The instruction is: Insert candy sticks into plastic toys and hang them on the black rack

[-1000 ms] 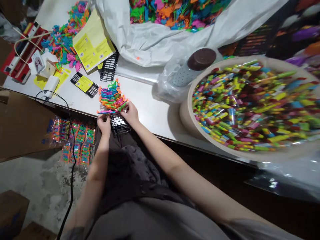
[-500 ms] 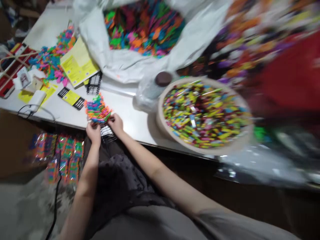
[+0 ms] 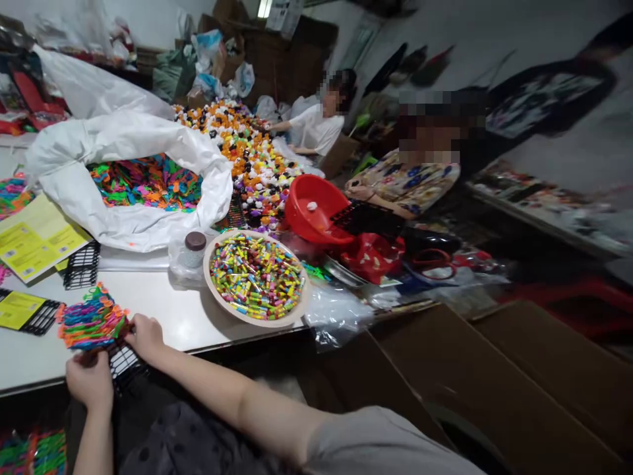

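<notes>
My left hand [image 3: 90,379] and my right hand [image 3: 147,338] are closed on a black plastic grid [image 3: 126,358] at the table's front edge. Small colourful plastic pieces [image 3: 93,320] in orange, blue, green and pink fill the far part of this grid in rows. The fingertips are partly hidden, so which pieces they touch I cannot tell. Left of my hands lies another black grid [image 3: 42,318] with a yellow label [image 3: 17,310]. Beyond it are yellow printed cards [image 3: 37,241] and one more black grid [image 3: 82,264].
A white sack [image 3: 163,231] of colourful pieces stands behind. A beige basin [image 3: 215,297] of small striped pieces and a jar with a brown lid [image 3: 195,241] sit to the right. Farther off are a red basin [image 3: 301,218], two seated people and cardboard boxes [image 3: 425,349].
My view has swung up and to the right, bringing the two people and the back of the room into sight. Both hands keep their hold on the grid.
</notes>
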Demonstrator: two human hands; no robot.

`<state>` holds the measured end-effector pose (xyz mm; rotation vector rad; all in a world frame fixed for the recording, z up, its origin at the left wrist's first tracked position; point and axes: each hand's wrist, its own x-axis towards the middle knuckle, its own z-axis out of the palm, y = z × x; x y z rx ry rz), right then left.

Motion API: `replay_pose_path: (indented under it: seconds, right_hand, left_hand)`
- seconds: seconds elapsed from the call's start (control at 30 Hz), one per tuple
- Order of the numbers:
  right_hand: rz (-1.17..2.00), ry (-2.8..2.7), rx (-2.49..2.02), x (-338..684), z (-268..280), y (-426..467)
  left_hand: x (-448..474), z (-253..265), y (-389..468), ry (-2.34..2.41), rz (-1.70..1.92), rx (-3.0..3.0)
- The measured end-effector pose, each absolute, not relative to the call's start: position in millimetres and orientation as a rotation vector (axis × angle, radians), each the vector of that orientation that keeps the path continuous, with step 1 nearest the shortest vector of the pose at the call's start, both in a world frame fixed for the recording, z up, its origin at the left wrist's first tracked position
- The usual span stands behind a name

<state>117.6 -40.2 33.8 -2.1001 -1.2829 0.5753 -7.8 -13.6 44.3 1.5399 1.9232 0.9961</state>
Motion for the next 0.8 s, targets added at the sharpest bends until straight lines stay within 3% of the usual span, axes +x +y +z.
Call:
replay_pose_path:
  seconds: [0.8]
  right_hand:
    - [0.653, -1.370, -2.188, 122, 48, -39]
  left_hand:
    - [-7, 65, -9, 1.933, 0.800, 1.675]
